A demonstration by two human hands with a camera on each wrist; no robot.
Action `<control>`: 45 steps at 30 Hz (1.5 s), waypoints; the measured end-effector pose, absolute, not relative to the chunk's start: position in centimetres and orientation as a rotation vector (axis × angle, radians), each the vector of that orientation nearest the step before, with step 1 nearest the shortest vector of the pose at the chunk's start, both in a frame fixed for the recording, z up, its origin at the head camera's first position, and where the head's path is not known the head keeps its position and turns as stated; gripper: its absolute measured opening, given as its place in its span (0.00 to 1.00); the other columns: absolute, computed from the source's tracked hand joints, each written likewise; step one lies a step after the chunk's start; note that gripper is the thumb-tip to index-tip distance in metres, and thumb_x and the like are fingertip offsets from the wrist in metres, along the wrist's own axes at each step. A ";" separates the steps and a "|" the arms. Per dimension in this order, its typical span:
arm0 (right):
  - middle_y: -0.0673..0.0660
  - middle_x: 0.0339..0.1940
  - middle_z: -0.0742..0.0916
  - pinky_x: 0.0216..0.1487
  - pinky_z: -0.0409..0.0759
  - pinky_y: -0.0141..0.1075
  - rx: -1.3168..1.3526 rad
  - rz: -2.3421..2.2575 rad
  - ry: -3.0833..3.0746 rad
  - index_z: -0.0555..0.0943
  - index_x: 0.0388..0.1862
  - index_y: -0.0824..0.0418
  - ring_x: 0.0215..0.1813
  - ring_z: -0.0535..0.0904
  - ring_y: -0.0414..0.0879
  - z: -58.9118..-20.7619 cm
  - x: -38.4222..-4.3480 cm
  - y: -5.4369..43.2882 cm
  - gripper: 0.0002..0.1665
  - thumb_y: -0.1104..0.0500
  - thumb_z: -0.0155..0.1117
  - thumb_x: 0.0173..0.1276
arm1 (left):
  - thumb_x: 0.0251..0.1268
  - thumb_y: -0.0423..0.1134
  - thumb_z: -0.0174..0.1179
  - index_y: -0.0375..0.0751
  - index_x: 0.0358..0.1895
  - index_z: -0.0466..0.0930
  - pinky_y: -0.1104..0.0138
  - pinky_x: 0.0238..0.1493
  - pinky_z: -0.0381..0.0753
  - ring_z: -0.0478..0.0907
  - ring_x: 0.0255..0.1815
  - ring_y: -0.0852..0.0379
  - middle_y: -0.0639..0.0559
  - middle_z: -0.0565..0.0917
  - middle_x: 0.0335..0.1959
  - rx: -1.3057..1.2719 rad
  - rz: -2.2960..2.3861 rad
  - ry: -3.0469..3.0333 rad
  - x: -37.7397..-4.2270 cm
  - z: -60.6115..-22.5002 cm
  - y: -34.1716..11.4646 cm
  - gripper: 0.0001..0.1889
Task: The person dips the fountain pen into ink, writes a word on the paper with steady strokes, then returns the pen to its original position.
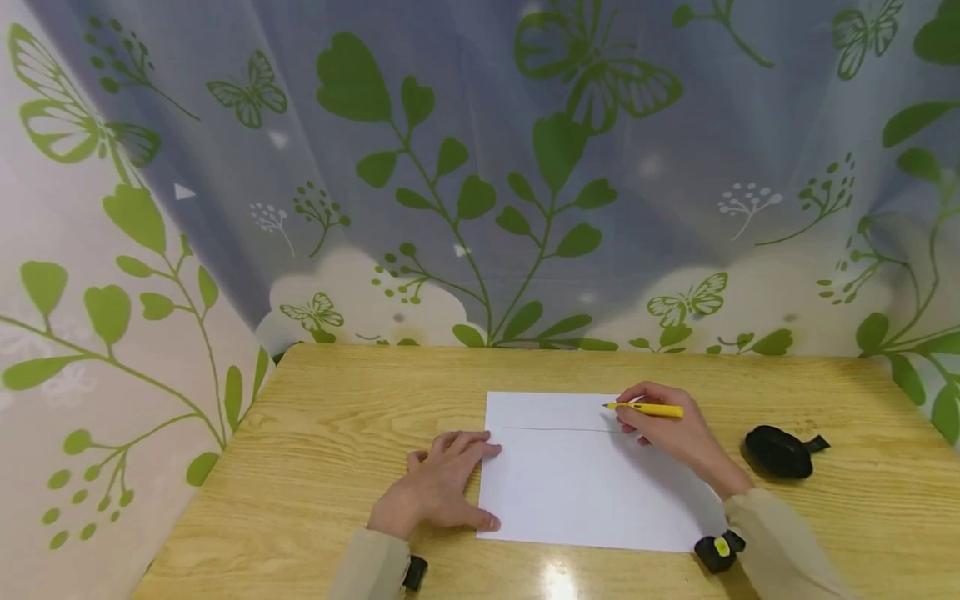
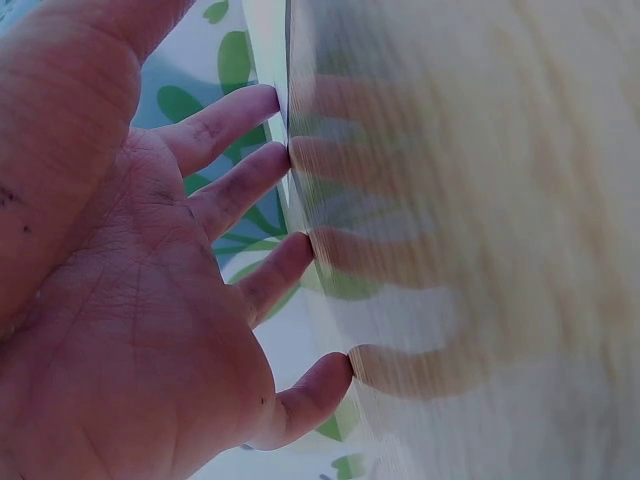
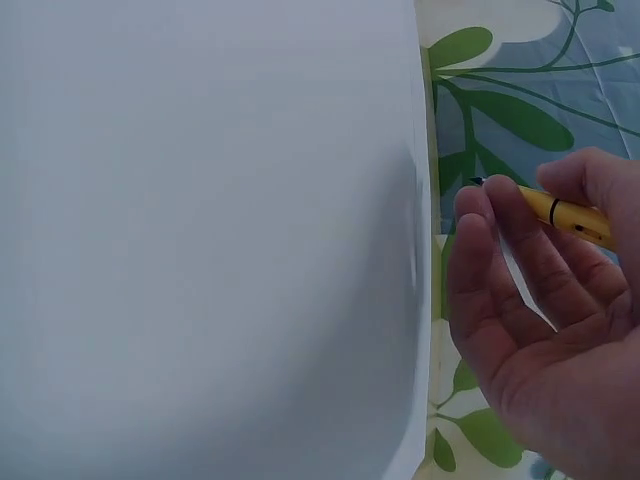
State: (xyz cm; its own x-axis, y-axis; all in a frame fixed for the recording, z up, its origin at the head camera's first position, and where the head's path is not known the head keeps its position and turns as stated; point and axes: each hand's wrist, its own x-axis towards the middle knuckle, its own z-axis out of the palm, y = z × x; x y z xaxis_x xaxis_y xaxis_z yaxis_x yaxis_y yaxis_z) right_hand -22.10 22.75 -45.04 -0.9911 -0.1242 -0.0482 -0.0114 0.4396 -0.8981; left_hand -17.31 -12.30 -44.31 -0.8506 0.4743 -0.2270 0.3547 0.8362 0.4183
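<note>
A white sheet of paper point(image 1: 570, 492) lies on the wooden table, with one thin dark line point(image 1: 558, 429) running across its upper part. My left hand point(image 1: 442, 483) rests at the paper's left edge, fingers spread, with the thumb and fingertips on its margin. In the left wrist view the fingertips point(image 2: 330, 375) touch the tabletop. My right hand point(image 1: 667, 425) pinches a yellow pen point(image 1: 660, 410) over the paper's upper right. The pen's dark tip points left, above the drawn line. In the right wrist view the pen point(image 3: 570, 215) shows between thumb and fingers.
To the right of the paper lies a black pouch-like object point(image 1: 780, 452) with a short tab. The wooden table point(image 1: 360, 392) meets a leaf-and-butterfly patterned curtain point(image 1: 465, 250) at the back. A black device point(image 1: 716, 552) is on the right wrist.
</note>
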 end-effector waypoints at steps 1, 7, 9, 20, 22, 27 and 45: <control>0.62 0.40 0.90 0.35 0.86 0.36 -0.124 -1.605 2.573 0.82 0.53 0.62 0.38 0.86 0.45 -45.0 -22.3 22.6 0.21 0.49 0.69 0.72 | 0.51 0.63 0.75 0.56 0.76 0.65 0.30 0.62 0.61 0.53 0.81 0.39 0.57 0.59 0.82 0.626 0.525 2.693 -17.3 -44.3 -12.3 0.48; 0.62 0.42 0.90 0.36 0.85 0.37 -0.166 -1.589 2.609 0.84 0.51 0.61 0.40 0.86 0.47 -45.3 -23.0 22.0 0.18 0.50 0.69 0.72 | 0.51 0.63 0.76 0.56 0.76 0.65 0.31 0.62 0.60 0.52 0.81 0.38 0.57 0.59 0.82 0.629 0.532 2.693 -17.3 -44.3 -12.3 0.48; 0.61 0.43 0.90 0.36 0.84 0.36 -0.173 -1.573 2.632 0.84 0.50 0.60 0.40 0.84 0.48 -45.4 -23.3 21.9 0.16 0.50 0.69 0.72 | 0.51 0.63 0.76 0.55 0.76 0.65 0.31 0.62 0.60 0.53 0.81 0.38 0.57 0.59 0.82 0.629 0.537 2.691 -17.3 -44.3 -12.2 0.48; 0.59 0.50 0.89 0.44 0.76 0.38 -0.151 -1.446 2.727 0.86 0.48 0.57 0.46 0.79 0.49 -45.7 -24.4 21.5 0.13 0.50 0.68 0.72 | 0.51 0.63 0.76 0.56 0.76 0.65 0.32 0.62 0.60 0.52 0.81 0.38 0.57 0.59 0.82 0.629 0.542 2.687 -17.3 -44.3 -12.2 0.48; 0.59 0.50 0.88 0.44 0.76 0.38 -0.148 -1.439 2.724 0.86 0.48 0.57 0.46 0.78 0.49 -45.6 -24.5 21.5 0.14 0.49 0.68 0.72 | 0.51 0.63 0.75 0.56 0.76 0.65 0.32 0.63 0.60 0.52 0.81 0.38 0.57 0.59 0.82 0.628 0.541 2.686 -17.3 -44.3 -12.3 0.48; 0.59 0.51 0.88 0.45 0.76 0.38 -0.152 -1.427 2.714 0.87 0.48 0.57 0.47 0.79 0.49 -45.6 -24.7 21.4 0.15 0.48 0.67 0.72 | 0.50 0.63 0.76 0.56 0.76 0.66 0.31 0.63 0.59 0.52 0.81 0.38 0.57 0.59 0.82 0.617 0.548 2.686 -17.3 -44.3 -12.3 0.48; 0.57 0.51 0.88 0.44 0.75 0.37 -0.109 -1.399 2.688 0.87 0.47 0.55 0.47 0.80 0.47 -45.6 -25.0 21.1 0.16 0.46 0.66 0.72 | 0.50 0.62 0.76 0.56 0.76 0.66 0.33 0.61 0.60 0.52 0.81 0.39 0.57 0.59 0.82 0.623 0.546 2.687 -17.3 -44.2 -12.3 0.49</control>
State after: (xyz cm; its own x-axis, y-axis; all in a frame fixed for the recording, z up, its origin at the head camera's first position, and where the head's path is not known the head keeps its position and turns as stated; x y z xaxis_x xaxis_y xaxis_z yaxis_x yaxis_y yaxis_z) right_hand -25.04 21.12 -45.57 -0.9915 -0.1137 -0.0636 -0.0132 0.5732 -0.8193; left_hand -17.28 -12.32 -44.19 -0.8506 0.4748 -0.2260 0.3489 0.8311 0.4330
